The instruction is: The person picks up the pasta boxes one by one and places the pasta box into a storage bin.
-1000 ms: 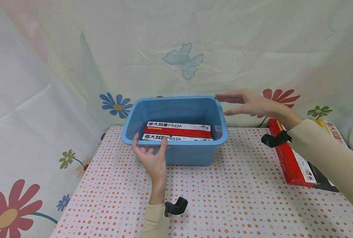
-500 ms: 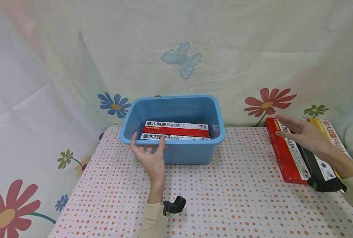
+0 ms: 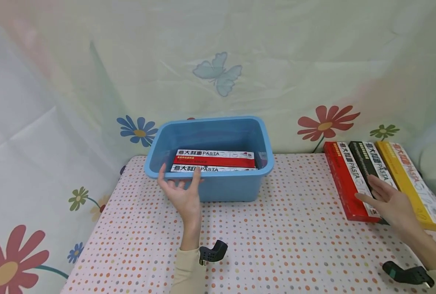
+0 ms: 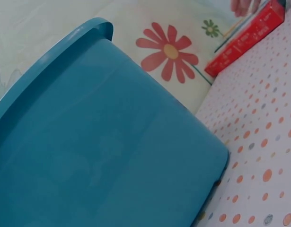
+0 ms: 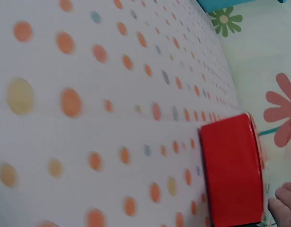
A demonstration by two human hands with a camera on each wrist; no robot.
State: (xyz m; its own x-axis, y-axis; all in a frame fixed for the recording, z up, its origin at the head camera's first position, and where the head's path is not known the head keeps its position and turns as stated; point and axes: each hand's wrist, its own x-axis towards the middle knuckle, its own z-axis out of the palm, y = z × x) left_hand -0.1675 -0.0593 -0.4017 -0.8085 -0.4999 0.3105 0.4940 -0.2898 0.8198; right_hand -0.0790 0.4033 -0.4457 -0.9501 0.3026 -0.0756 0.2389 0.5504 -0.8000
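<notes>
A blue plastic bin (image 3: 230,189) stands at the middle back of the table, holding red-and-white pasta boxes (image 3: 218,161). My left hand (image 3: 183,200) grips its front rim, thumb and a finger over the edge, other fingers below it outside. At the right lie three pasta boxes side by side: a red box (image 3: 344,183), a black box (image 3: 365,157) and a yellow box (image 3: 412,183). Over the black box hovers my right hand (image 3: 392,204), fingers spread, thumb above the red box; contact cannot be told. The right wrist view catches the red box's side (image 5: 233,172) and some fingertips (image 5: 287,201).
A pink-white dotted cloth (image 3: 276,245) covers the table. Behind it hangs a pale flowered curtain (image 3: 284,61), close to the bin and the boxes. Dotted cloth lies between the bin and the boxes on the right.
My right hand has moved from the bin's right rim, rightward and down to the row of pasta boxes. My left hand keeps its place on the rim. The head view has shifted slightly.
</notes>
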